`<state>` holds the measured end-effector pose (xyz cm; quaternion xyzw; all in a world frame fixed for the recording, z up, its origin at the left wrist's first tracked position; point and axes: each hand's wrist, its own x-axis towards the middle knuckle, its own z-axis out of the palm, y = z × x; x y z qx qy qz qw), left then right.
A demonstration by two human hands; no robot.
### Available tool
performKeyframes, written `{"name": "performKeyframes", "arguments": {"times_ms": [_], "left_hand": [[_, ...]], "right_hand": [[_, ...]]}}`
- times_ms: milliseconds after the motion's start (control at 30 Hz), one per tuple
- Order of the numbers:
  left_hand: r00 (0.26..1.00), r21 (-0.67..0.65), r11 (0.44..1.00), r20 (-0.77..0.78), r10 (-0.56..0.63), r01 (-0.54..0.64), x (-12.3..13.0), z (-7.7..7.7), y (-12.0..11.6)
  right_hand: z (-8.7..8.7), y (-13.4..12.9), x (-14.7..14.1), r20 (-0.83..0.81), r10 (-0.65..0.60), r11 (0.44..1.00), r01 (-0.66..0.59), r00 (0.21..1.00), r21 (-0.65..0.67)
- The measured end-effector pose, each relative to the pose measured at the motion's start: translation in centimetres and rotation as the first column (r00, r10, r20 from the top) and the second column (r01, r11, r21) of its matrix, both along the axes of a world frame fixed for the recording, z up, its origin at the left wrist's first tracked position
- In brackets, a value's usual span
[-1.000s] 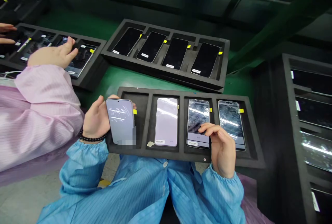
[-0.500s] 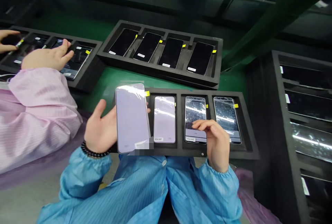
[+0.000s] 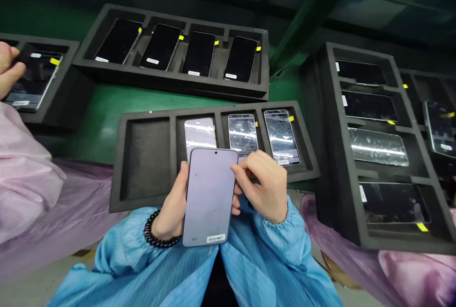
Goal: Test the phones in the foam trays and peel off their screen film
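A smartphone (image 3: 210, 198) with a plain pale lilac screen and a white label near its bottom rests in my left hand (image 3: 171, 214). The left thumb lies along one edge, and fingers of that hand show past the opposite edge. At the phone's upper right edge, my right hand (image 3: 265, 183) is closed in a pinch; what lies between its fingertips is hidden. Behind the phone is a black foam tray (image 3: 117, 179). The bare floor of its leftmost compartment shows. A second lilac-screen phone (image 3: 200, 131) and two phones showing dark lines of text (image 3: 242, 134) (image 3: 283, 138) lie in the others.
Farther back, another black tray (image 3: 171, 84) holds several dark-screened phones with yellow tabs. A tall stack of trays (image 3: 342, 174) with phones stands at the right. At the left, a co-worker's hand (image 3: 9, 69) is over another tray (image 3: 64, 84).
My left hand has brought the phone in front of the tray, and its label now shows clearly. My right hand has moved from above the tray to the phone's edge. The view has swung right.
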<state>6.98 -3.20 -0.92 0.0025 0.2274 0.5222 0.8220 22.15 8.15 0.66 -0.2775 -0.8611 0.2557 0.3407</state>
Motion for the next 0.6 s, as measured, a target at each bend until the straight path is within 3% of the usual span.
{"name": "performKeyframes", "arguments": {"times_ms": [133, 200, 400, 600], "left_hand": [[0.999, -0.095, 0.994, -0.008, 0.052, -0.053, 0.4, 0.6, 0.3], [0.999, -0.107, 0.993, -0.008, 0.05, -0.05, 0.5, 1.3, 0.4], [0.999, -0.067, 0.996, 0.01, -0.053, 0.053, 0.6, 3.5, 0.0], [0.996, -0.016, 0.997, 0.043, -0.079, 0.08, 1.0, 3.2, -0.6]], "right_hand": [[0.9, -1.2, 0.1, -0.106, 0.269, 0.938, -0.236, 0.957, 0.254], [1.2, -1.7, 0.1, -0.182, 0.328, 0.917, -0.267, 0.927, 0.297], [1.2, -2.8, -0.3, -0.383, 0.296, 0.936, -0.187, 0.875, 0.298], [2.0, -3.9, -0.2, -0.475, 0.229, 0.958, -0.109, 0.85, 0.266]]}}
